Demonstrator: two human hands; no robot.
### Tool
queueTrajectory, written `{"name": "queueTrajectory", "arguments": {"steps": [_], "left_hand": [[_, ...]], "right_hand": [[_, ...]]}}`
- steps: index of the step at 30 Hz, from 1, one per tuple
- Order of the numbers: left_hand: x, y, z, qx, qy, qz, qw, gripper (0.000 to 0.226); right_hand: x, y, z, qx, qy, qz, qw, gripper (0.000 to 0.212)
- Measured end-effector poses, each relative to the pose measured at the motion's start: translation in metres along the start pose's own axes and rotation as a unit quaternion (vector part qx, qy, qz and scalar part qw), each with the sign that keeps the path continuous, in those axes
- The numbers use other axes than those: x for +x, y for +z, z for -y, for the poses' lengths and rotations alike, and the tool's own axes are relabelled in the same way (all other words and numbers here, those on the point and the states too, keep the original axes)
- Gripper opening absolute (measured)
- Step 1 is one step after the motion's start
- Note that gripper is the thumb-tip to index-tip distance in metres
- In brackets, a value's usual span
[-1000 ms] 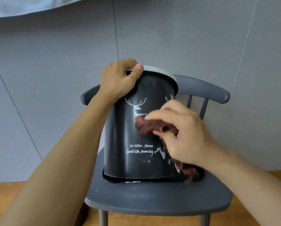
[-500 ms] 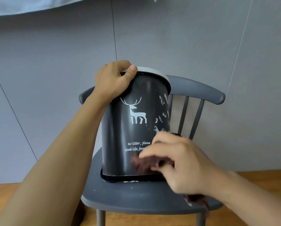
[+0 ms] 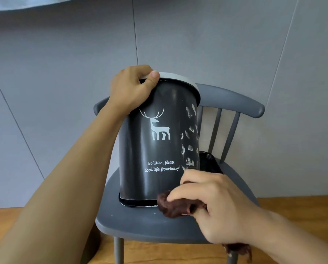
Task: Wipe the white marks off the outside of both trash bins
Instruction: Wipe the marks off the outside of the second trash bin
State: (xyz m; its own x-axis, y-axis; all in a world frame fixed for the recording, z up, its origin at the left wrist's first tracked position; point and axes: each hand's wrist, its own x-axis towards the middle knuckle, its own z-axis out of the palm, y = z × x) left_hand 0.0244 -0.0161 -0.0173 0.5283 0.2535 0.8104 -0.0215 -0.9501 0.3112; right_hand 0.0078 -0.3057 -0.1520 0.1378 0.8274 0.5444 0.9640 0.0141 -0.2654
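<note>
One black trash bin [image 3: 155, 149] stands at the centre of the frame on the seat of one grey chair [image 3: 140, 221], tilted so that its top leans toward the upper right. It carries a pale grey rim [image 3: 180, 79], a printed white deer [image 3: 159, 128] and two lines of white lettering [image 3: 161, 166]. A scatter of white marks [image 3: 189, 134] runs down the bin's right edge, from just under the rim to the level of the lettering. A second black item [image 3: 210, 162] shows behind the bin at the right; what it is cannot be told.

Two hands are in view. The left hand [image 3: 130, 90] grips the rim at the bin's upper left, thumb over the front and fingers curled over the top. The right hand [image 3: 212, 206], at lower right, clutches one dark brown cloth [image 3: 176, 205] and presses it against the bin's lower right corner, at the seat. A loose end of the cloth [image 3: 239, 250] hangs below the wrist.

The chair has a curved backrest [image 3: 233, 100] with three spindles visible to the right of the bin. It stands on a wooden floor [image 3: 26, 218] before a grey panelled wall [image 3: 64, 54]. A pale blue fabric edge [image 3: 16, 3] crosses the upper left corner.
</note>
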Motion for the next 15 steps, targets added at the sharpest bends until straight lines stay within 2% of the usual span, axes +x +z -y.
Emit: {"name": "queueTrajectory", "arguments": {"steps": [4, 6, 8, 12, 13, 15], "left_hand": [[0.001, 0.001, -0.008, 0.005, 0.009, 0.01, 1.0, 0.039], [0.001, 0.001, -0.01, 0.006, 0.008, 0.013, 1.0, 0.035], [0.0, 0.001, -0.01, 0.008, 0.005, 0.013, 1.0, 0.037], [0.0, -0.001, -0.008, 0.02, -0.003, 0.003, 1.0, 0.04], [0.0, -0.001, -0.007, 0.023, -0.004, -0.001, 1.0, 0.041], [0.0, 0.0, -0.007, 0.028, -0.007, -0.002, 1.0, 0.042]], "right_hand": [[0.014, -0.01, -0.008, 0.043, 0.045, -0.133, 0.989, 0.042], [0.022, -0.011, -0.009, 0.029, 0.085, -0.158, 0.983, 0.043], [0.019, -0.007, -0.006, 0.031, 0.092, -0.131, 0.987, 0.044], [-0.005, 0.002, 0.009, 0.025, 0.064, 0.0, 0.998, 0.038], [-0.007, 0.002, 0.01, 0.029, 0.064, 0.002, 0.998, 0.037], [-0.005, -0.001, 0.009, 0.059, 0.066, -0.044, 0.995, 0.036]]}}
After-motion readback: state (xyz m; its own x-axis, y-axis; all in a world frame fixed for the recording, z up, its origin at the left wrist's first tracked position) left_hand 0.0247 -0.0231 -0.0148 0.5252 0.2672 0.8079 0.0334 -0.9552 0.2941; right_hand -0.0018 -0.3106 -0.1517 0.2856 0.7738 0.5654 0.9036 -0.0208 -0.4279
